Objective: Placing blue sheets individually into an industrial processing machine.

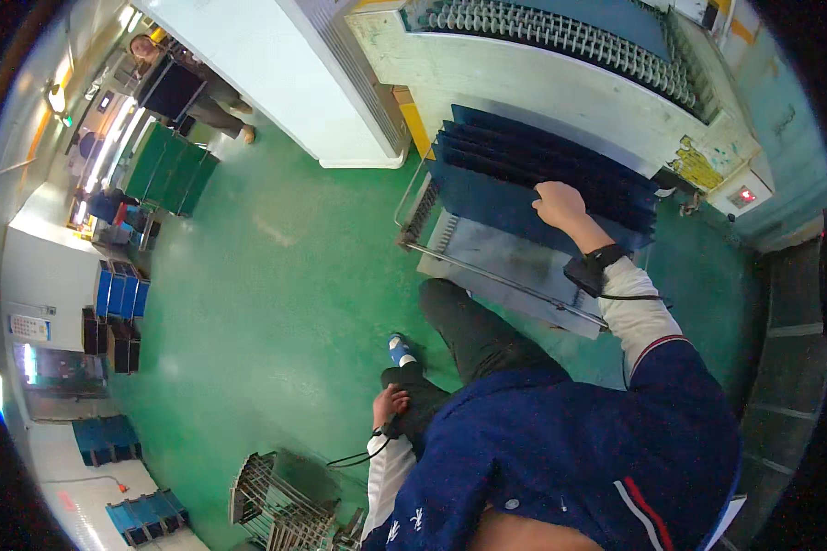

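Observation:
Several dark blue flat panels (487, 195) stand leaning in a row in a metal rack (505, 275) in front of me. My right hand (560, 206) is closed at the upper edge of the nearest panel and appears to pinch it; the fingertips are partly hidden. A black strapped box (590, 268) with a cable sits on my right wrist. Down by my dark trouser leg, my left hand (390, 405) hangs with its fingers loosely curled, and I see nothing in it. A cable runs from the left wrist too.
Behind the rack stands a pale machine (560, 92) with rows of white rollers on top. A white cabinet (276, 73) is to its left. An empty-looking wire rack (285, 503) stands at lower left. Stacked crates (121, 289) line the left wall; a person (193, 87) carries a dark panel at the far left.

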